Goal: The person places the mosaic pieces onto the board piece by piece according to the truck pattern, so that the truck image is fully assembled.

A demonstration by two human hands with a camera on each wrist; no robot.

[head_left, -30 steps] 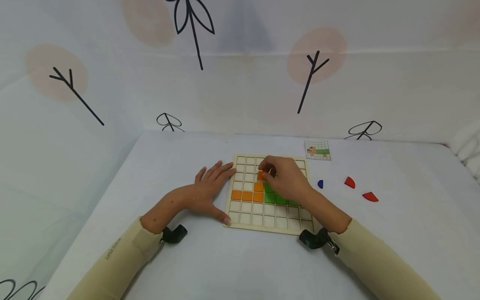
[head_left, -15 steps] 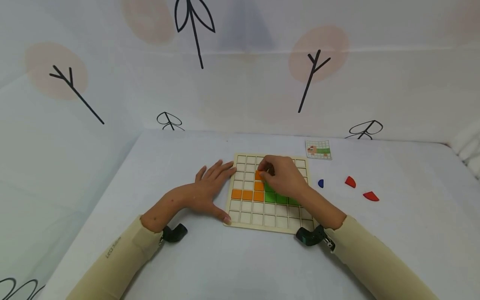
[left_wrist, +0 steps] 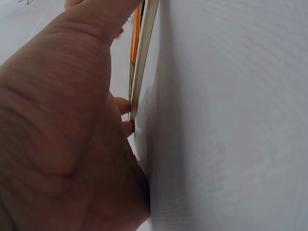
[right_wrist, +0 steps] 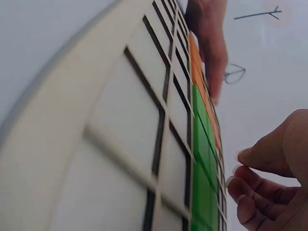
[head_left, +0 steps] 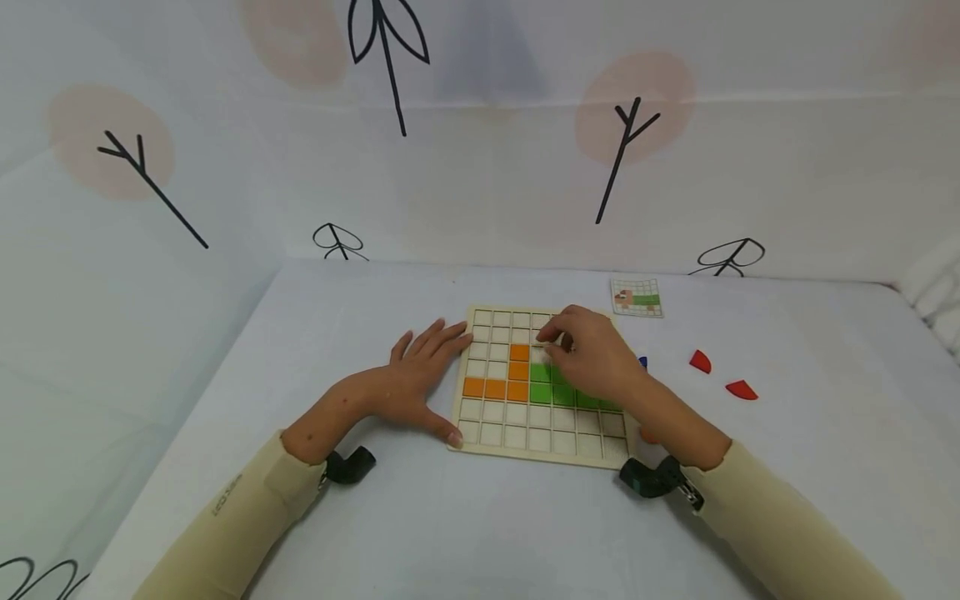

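Note:
A wooden grid board lies on the white table. Orange square tiles form an L in its cells, and green tiles fill cells to their right. My left hand rests beside the board with fingers spread; its thumb and fingertips touch the left edge. Over the upper right cells hovers my right hand, fingers loosely bent. Its fingertips show no tile between them in the right wrist view, where they sit apart from the green tiles. Part of the green area is hidden under that hand.
Right of the board lie two red wedge pieces and a blue piece, partly covered by the hand. An orange-red piece peeks out by the right wrist. Behind them is a small picture card with a gridded pattern.
My right hand has set the top orange tile into its cell, let go and shifted right. The orange-red piece by the wrist has come into view. My left hand stays put.

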